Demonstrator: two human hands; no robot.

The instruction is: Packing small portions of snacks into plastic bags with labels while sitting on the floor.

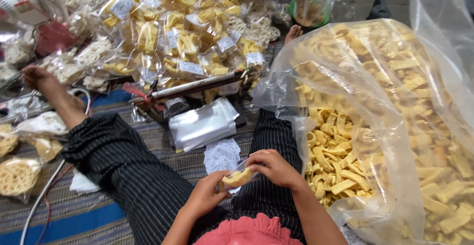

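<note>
Both hands' fingers [256, 162] pinch a small clear packet [238, 177] of yellow crackers over the lap: left hand [207, 194] grips its lower end, right hand [275, 168] its top. At 3 o'clock a big clear sack [390, 121] holds loose yellow crackers. At 12 o'clock lie empty bags [202, 124], a sealer bar [197, 85], then filled packets [173, 33].

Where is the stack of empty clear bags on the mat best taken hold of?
Probably by the near short end of the stack of empty clear bags, coming from the person's side. It lies flat, fanned towards the heat sealer, and both hands are busy with a small snack packet.
</note>
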